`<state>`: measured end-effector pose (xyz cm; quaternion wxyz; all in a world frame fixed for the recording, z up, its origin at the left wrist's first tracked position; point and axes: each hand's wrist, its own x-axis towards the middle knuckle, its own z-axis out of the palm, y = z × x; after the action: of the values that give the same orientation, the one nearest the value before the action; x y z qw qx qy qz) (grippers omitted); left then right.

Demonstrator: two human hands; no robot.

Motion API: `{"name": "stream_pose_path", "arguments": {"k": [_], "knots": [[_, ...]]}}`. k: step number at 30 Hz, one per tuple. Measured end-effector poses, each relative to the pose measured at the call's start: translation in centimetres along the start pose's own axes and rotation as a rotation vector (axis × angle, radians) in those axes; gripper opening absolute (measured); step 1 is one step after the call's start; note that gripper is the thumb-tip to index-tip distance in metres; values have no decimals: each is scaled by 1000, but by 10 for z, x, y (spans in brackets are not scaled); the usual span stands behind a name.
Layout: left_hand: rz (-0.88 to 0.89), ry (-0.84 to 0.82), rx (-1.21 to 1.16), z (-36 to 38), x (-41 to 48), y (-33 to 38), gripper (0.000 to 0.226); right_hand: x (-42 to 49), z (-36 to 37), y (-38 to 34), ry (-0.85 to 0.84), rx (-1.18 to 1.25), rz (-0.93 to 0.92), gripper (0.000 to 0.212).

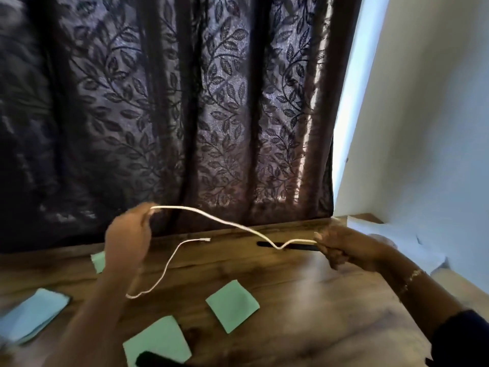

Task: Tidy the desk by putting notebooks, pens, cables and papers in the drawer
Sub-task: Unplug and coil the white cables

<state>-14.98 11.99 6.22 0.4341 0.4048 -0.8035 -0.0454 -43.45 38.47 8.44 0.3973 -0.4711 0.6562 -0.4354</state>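
Left hand point(127, 241), right hand point(341, 247) grip one cable point(232, 223); perhaps three green papers point(232, 305) point(157, 340) point(98, 261).

A cable point(227, 222) stretches above the counter point(317, 300) at mid-frame, held between the left grip point(127, 234) at centre left and the right grip point(341, 245) at centre right. Beneath it, three paper squares lie on the counter: one at centre point(232, 305), one at bottom centre point(156, 340), one behind the left grip point(98, 260). What may be a notebook point(31, 316) lies at lower left. A curtain point(185, 102) hangs behind the counter, with a wall point(423, 128) at right.
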Motion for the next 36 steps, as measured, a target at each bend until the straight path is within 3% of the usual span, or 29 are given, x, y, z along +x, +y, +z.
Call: {"name": "stream_pose_path", "arguments": {"k": [4,7,9,10,12,15,16,17,19,22,23,25,28,29,31,32,34,35,36], "knots": [[-115,-186,165,-5,-10,-19,38,-12,45,3,-114,424,110,42],[228,-198,27,1,-32,8,61,-11,88,-11,-189,703,105,37],[469,-203,-281,-8,-53,46,48,-9,111,-25,-222,785,73,36],[505,-249,-454,-15,-63,63,42,-9,121,-32,-227,818,57,36],[380,-326,-718,-24,-78,82,26,-8,138,-46,-226,909,29,37],[-4,-456,-1012,-34,-83,80,37,-10,151,-56,-271,1178,-2,30],[-7,-451,-1055,-39,-81,76,43,-11,155,-58,-353,1274,-30,22],[67,-413,-1041,-41,-78,71,48,-15,162,-62,-443,1331,-72,17],[203,-327,-922,-42,-72,60,46,-28,180,-69,-558,1352,-180,32],[251,-262,-715,-37,-70,46,39,-45,206,-83,-650,1379,-399,36],[246,-273,-698,-36,-73,45,38,-46,209,-87,-643,1387,-476,35],[286,-293,-664,-36,-80,44,37,-42,205,-98,-458,1349,-624,33],[387,-295,-538,-34,-86,34,37,-23,188,-106,177,1111,-811,30],[406,-295,-507,-35,-87,29,38,-18,179,-102,412,864,-867,27],[435,-278,-480,-37,-86,21,43,-7,169,-93,744,59,-899,22],[449,-267,-471,-42,-84,20,45,0,167,-86,802,-365,-818,27],[453,-219,-472,-53,-74,19,47,12,164,-73,701,-1013,-529,31],[448,-202,-455,-58,-67,18,48,14,165,-69,581,-1085,-401,24],[455,-196,-428,-63,-58,18,49,14,167,-64,434,-981,-350,20]]}}
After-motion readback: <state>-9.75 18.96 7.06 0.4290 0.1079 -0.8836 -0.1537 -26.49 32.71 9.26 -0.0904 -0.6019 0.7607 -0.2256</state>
